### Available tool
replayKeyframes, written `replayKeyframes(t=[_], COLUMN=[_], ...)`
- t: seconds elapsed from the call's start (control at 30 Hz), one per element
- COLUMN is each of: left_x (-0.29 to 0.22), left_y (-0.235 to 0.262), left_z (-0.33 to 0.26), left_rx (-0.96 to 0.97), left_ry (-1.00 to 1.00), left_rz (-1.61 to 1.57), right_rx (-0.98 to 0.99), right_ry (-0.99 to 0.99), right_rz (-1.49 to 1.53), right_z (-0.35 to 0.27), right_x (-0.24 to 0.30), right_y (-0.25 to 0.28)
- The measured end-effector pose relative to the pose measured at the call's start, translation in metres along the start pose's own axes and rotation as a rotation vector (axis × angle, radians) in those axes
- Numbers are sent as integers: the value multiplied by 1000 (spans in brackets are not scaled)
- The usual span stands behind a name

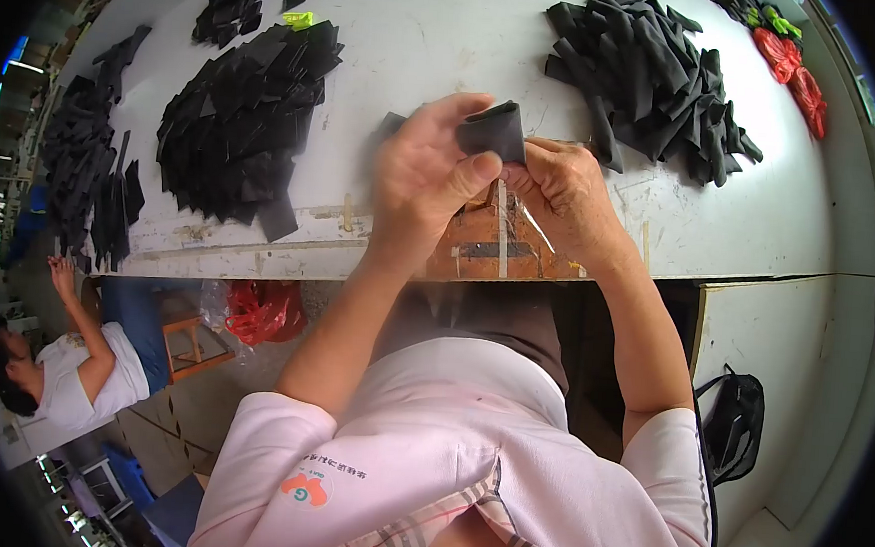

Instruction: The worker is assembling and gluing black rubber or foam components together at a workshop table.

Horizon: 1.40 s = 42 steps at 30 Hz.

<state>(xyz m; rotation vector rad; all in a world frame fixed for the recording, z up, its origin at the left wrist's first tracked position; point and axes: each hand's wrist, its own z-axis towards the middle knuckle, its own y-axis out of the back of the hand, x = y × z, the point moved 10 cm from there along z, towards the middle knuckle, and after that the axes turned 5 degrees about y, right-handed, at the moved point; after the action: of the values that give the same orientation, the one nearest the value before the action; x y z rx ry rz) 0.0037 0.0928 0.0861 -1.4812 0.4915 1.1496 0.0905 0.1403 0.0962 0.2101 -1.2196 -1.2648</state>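
Note:
Between my hands, above the table's near edge, is a black fabric piece (493, 135) bent into a flattened tube with its opening facing up. My left hand (422, 167) grips its left side, thumb below and fingers behind. The right hand (575, 194) is closed on its right edge, fingers curled and pinching. Under them lies a brown board (479, 244) with strips of tape and a clear plastic edge, set at the table's front. Another dark piece (391, 125) lies partly hidden behind my left hand.
Flat black pieces form a pile (241, 126) on the left; tube-like ones form another pile (660, 82) at the far right. Red plastic bags (790, 75) lie at the right rim. A co-worker (81, 362) sits at the table's left end. A black bag (734, 427) hangs below right.

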Motion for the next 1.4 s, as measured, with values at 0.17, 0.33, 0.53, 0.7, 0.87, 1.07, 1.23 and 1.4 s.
replayKeyframes(t=[0.17, 0.33, 0.53, 0.7, 0.87, 1.07, 1.23, 1.4], left_x=[-3, -3, 16, -7, 2, -20, -15, -9], left_y=[-21, -20, -30, -44, -31, -18, 9, 13], left_z=[17, 18, 20, 14, 15, 7, 7, 6], left_rx=[113, 102, 294, 259, 207, 50, 3, -19], left_ry=[-40, 16, 111, -110, -103, -49, 27, 36], left_rz=[557, 459, 639, 973, 908, -60, -323, -268], right_rx=[-101, 27, -40, -126, -16, 70, 44, 76], right_ry=[-13, -107, -96, 45, -136, -73, -29, -83], right_rz=[315, 350, 415, 369, 300, 130, 132, 60], right_z=[-7, -9, -24, -21, -23, -8, -8, -12], right_x=[-4, -13, -26, -18, -40, -6, -6, -11], right_y=[-2, -14, -29, -17, -31, -12, -15, -24])
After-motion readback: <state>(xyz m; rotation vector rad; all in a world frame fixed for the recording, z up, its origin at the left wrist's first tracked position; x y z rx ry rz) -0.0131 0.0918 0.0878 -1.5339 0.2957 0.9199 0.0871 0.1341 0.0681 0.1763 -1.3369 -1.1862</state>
